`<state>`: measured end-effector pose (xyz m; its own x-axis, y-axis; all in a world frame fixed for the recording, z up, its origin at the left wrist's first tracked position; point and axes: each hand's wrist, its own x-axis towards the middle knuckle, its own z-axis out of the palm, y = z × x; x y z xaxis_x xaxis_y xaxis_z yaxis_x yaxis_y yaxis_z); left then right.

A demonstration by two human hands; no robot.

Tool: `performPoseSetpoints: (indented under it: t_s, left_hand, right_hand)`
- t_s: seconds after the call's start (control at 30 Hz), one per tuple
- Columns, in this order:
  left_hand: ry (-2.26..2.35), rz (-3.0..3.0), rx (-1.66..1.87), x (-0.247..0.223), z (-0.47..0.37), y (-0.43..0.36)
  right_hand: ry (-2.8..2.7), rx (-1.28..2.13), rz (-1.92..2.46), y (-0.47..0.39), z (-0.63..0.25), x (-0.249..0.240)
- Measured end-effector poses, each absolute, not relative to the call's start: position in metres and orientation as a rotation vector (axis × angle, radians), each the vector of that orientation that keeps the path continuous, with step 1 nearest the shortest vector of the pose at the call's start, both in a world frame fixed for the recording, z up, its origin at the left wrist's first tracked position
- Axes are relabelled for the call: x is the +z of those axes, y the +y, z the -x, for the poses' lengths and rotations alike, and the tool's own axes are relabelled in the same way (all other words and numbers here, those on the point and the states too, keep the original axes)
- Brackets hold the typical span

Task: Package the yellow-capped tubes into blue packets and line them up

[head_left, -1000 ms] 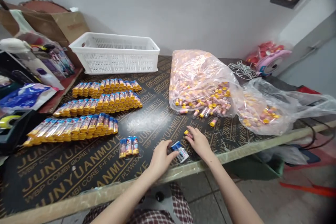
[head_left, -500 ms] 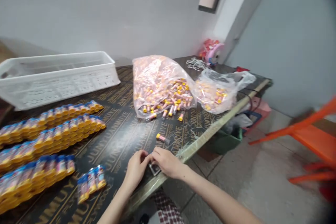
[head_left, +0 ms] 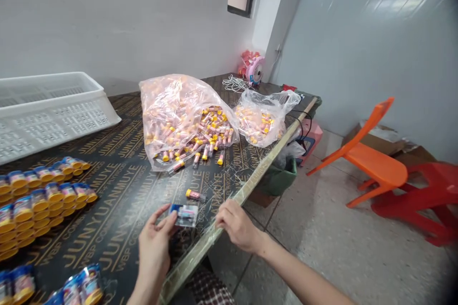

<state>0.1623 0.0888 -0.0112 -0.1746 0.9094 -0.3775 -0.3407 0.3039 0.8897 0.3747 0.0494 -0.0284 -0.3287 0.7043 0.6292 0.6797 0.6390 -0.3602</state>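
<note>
My left hand (head_left: 155, 240) pinches a small clear plastic tube with a blue end (head_left: 186, 215) between thumb and fingers, just above the tabletop near its front edge. My right hand (head_left: 236, 225) is at the taped table edge, fingers curled together; whatever they may hold is hidden. Beyond the held tube lies a single small clear vial with a yellow cap (head_left: 195, 195). Farther back, a large translucent bag (head_left: 171, 105) spills many similar yellow-capped vials onto the dark plywood table (head_left: 121, 195).
Stacked rows of blue-and-yellow tubes (head_left: 46, 198) fill the left side, with a few more tubes (head_left: 80, 288) in front. Behind them stands a white basket (head_left: 53, 116). A smaller bag of vials (head_left: 259, 121) and a pink fan (head_left: 255, 70) sit farther right. An orange chair (head_left: 375, 167) stands on the floor.
The camera view has turned to the right. My hands, together at the table edge before, are now apart; my left hand has moved leftward and the blue-ended tube in it shows clearly.
</note>
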Motion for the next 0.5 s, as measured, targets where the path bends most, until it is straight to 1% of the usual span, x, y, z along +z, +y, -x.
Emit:
performPoseSetpoints:
  t_s: [0.1,0.17,0.27,0.37,0.5]
  left_hand:
    - [1.394,-0.583,1.263,-0.011,-0.145,0.098]
    - [1.425,-0.695,1.151,-0.014,-0.132,0.098]
    - [1.400,-0.916,0.897,-0.024,-0.122,0.090]
    - [1.408,-1.083,0.787,-0.038,-0.122,0.083]
    - [1.456,-1.227,0.806,-0.050,-0.121,0.082]
  right_hand:
    - [-1.740,-0.055,1.323,0.053,-0.436,-0.040]
    - [-1.422,-0.142,1.552,0.067,-0.490,-0.049]
    - [-1.098,-0.174,1.822,0.097,-0.571,-0.058]
    - [-0.928,-0.156,2.032,0.121,-0.627,-0.057]
    - [-0.878,-0.126,2.264,0.132,-0.656,-0.049]
